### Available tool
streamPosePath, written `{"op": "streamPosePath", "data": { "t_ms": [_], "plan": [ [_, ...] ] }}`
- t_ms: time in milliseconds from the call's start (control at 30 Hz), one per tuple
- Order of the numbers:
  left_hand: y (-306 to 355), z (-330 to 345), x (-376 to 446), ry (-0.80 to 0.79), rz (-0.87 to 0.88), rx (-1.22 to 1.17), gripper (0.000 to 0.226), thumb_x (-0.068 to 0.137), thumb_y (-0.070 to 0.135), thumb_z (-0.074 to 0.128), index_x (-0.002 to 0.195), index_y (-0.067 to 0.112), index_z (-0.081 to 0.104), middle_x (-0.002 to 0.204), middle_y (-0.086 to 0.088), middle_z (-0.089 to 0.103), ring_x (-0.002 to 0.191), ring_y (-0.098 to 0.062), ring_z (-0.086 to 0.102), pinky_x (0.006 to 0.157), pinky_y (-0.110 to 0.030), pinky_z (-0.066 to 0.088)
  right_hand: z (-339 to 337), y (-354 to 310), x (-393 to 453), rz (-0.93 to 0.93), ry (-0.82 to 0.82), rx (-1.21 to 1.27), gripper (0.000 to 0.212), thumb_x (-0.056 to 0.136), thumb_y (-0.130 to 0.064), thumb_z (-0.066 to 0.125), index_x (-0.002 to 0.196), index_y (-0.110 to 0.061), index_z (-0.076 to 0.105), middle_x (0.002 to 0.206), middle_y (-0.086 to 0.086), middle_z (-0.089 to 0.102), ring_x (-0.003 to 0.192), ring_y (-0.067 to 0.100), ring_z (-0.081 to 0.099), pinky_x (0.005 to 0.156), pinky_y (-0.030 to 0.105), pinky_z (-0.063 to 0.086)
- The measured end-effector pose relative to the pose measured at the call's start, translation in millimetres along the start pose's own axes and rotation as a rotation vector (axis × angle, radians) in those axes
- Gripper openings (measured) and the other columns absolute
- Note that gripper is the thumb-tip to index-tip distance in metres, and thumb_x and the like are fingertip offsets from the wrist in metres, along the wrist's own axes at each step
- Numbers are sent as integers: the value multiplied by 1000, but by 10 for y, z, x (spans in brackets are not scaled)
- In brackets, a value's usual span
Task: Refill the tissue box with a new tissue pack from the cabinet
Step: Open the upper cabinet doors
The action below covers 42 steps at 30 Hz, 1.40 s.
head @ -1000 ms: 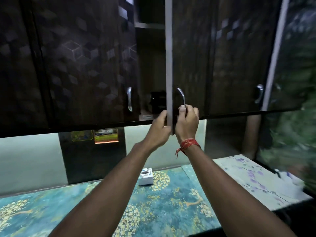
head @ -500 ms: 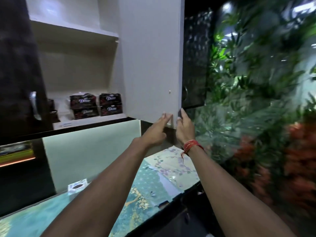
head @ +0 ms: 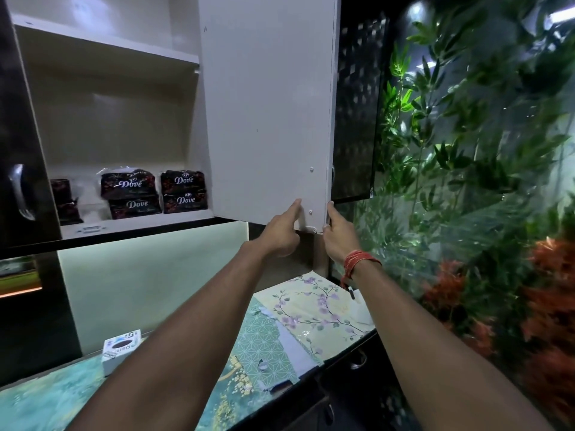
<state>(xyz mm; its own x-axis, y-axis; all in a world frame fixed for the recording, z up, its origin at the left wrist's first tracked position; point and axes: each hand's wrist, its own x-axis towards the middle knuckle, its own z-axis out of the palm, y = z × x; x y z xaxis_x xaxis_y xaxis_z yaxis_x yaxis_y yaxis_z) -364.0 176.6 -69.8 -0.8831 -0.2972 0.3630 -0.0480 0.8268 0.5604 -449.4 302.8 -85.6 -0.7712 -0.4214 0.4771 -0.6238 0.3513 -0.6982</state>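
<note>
The wall cabinet door (head: 267,113) stands swung wide open, its white inner face toward me. My left hand (head: 281,230) rests flat against that inner face near the bottom corner. My right hand (head: 337,236), with a red thread on the wrist, grips the door's outer edge at the same corner. On the lower shelf (head: 130,225) lie several dark tissue packs (head: 155,192) marked Dove, stacked in two piles. A white tissue box (head: 119,349) with a dark oval opening sits on the counter below, partly hidden by my left forearm.
A closed dark cabinet door with a metal handle (head: 20,194) is at the left. The counter (head: 270,346) carries teal and floral coverings. Green and red artificial plants (head: 466,181) fill the right side behind the door. Drawer fronts run under the counter edge.
The cabinet door has swung from barely ajar to fully open, exposing the shelf with tissue packs. My view turned right. Both hands stayed at the door's lower corner.
</note>
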Motion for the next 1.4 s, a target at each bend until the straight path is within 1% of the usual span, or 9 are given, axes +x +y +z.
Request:
{"op": "streamPosePath", "data": {
  "t_ms": [167,267,367,467,667,833,1133,1300,1400],
  "plan": [
    [-7,-15,-22,69,34,-124,88,79,-13,44,156,22,20,158,-10,36,136,-32,48,106,-46,47,39,-215,-72,-112,314,-27,49,86,-7,41,133,-14,50,133,11,52,115,33,54,96,45,47],
    [-21,-151,-146,217,87,-242,58,84,-7,54,138,17,49,133,-6,62,109,-25,65,82,-25,57,194,-712,-247,-392,517,53,48,79,-7,46,126,-12,56,126,12,55,114,28,50,98,39,41],
    [-233,-483,-363,420,64,-201,17,91,10,57,97,26,59,88,13,63,81,-13,59,60,-12,44,568,-1256,-310,-557,316,223,51,78,-2,43,127,-10,55,122,12,58,112,27,53,98,37,44],
    [-689,-992,-681,602,-31,-230,33,87,-4,56,114,15,63,97,4,69,88,-11,65,68,-9,50,1053,-1707,-290,-506,95,403,45,85,-2,43,128,-10,54,121,12,59,111,24,56,98,38,48],
    [-1594,-2180,-1455,1102,-255,35,43,80,-5,55,116,17,65,110,-2,68,100,-19,66,92,-37,56,2053,-2545,-362,-436,-325,549,44,91,-1,43,134,-8,51,131,13,59,120,25,56,104,30,42],
    [-2066,-2868,-1672,907,-522,92,60,82,1,66,134,24,46,133,-6,44,121,-25,52,101,-44,50,2836,-3210,-385,-319,-517,612,36,92,-5,43,126,-10,53,125,14,61,118,31,55,102,36,43],
    [-2421,-3037,-1626,591,-482,-48,48,87,-10,52,127,17,50,118,-6,60,115,-23,58,95,-36,51,3548,-3559,-102,-22,-677,946,20,88,-3,47,96,-7,65,88,13,67,80,24,63,92,43,51],
    [-2219,-2974,-1843,783,-477,51,19,87,2,56,100,16,58,97,-6,64,95,-25,65,85,-46,57,3323,-3478,-398,-88,-504,969,30,91,-16,44,66,-17,62,69,1,59,68,16,55,60,31,43],
    [-1929,-2777,-2230,992,-362,65,8,89,12,58,97,14,59,88,-6,64,81,-23,65,69,-36,58,3045,-3444,-778,-120,-480,1149,44,90,-34,36,62,-17,66,68,5,66,66,19,60,62,34,47]
  ]
}}
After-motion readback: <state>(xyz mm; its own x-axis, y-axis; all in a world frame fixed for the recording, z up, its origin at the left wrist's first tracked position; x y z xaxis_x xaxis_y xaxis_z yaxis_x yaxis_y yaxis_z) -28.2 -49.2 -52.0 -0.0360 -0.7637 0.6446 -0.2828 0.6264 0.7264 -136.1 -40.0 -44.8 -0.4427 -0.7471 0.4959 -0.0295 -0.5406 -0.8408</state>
